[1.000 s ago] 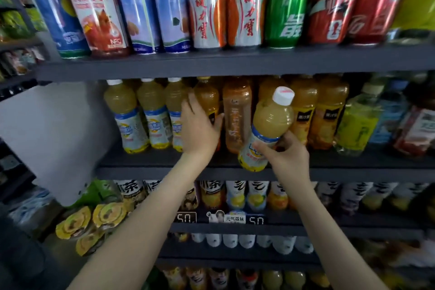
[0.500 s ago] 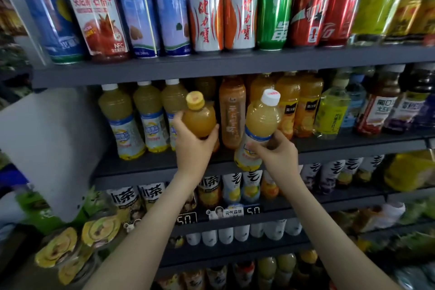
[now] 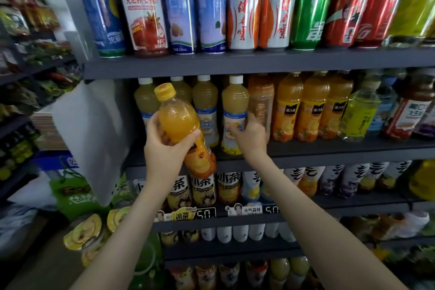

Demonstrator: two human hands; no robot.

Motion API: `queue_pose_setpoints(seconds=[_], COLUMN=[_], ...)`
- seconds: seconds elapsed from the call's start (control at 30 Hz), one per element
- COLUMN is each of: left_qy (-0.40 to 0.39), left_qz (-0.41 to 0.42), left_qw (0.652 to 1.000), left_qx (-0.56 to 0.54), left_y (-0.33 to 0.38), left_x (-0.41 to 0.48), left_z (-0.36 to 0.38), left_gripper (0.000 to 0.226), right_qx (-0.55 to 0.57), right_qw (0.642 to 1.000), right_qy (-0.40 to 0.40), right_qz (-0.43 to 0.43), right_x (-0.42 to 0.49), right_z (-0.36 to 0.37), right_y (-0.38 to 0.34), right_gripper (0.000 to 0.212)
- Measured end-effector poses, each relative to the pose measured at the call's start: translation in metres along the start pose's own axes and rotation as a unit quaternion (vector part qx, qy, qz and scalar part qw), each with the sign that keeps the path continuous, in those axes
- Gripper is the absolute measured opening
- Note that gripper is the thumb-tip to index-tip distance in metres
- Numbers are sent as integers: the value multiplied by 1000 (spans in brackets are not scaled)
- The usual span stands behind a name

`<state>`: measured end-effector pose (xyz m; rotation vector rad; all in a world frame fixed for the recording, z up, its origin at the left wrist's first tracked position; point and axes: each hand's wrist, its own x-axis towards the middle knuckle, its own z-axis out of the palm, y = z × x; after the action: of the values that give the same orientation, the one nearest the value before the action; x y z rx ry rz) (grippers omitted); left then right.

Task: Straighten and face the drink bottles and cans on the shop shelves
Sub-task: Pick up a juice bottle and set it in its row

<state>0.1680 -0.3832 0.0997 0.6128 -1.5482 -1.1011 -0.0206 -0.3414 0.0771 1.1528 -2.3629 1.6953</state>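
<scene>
My left hand (image 3: 164,146) grips an orange juice bottle with a yellow cap (image 3: 181,125), tilted left and held out in front of the middle shelf (image 3: 329,150). My right hand (image 3: 249,134) is closed around the lower half of a pale yellow bottle with a white cap (image 3: 235,106), which stands upright on that shelf beside two or three like it (image 3: 204,106). To its right stand a brownish-orange bottle (image 3: 261,99) and three orange juice bottles with black labels (image 3: 313,106).
Tall cans (image 3: 244,16) fill the top shelf (image 3: 235,61). Tea bottles (image 3: 204,188) and price tags sit on the lower shelves. A white side panel (image 3: 91,129) hangs at the left end. Green and red bottles (image 3: 362,113) stand at the right.
My left hand has pulled the orange bottle out of the row and tilted it. My right hand has stood the pale yellow bottle upright in the row, next to the matching ones.
</scene>
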Motion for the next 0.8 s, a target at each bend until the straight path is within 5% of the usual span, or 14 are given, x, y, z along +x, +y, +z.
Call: queue_pose_setpoints(seconds=[0.37,0.53,0.67,0.8], left_qy=[-53,-76,-123,-171], left_qz=[-23,-66,-86,-121], left_qw=[998,995,988,978], left_qx=[4,12,31,-2], left_y=[-5,-12,-10,0], left_x=[7,8,8,7], left_z=[4,21,50,86], left_gripper=[73,72,70,59], right_qx=[-255,-94,74,115], right_qw=[967,994,977,956], right_qy=[-13,-13,-194,-271], right_qz=[-30,-51,-52,-4], right_x=[13,-10,-29,-31], right_z=[11,-15,-56,-88], right_y=[-9,-7,-3,6], right_gripper=[51,47,34,50])
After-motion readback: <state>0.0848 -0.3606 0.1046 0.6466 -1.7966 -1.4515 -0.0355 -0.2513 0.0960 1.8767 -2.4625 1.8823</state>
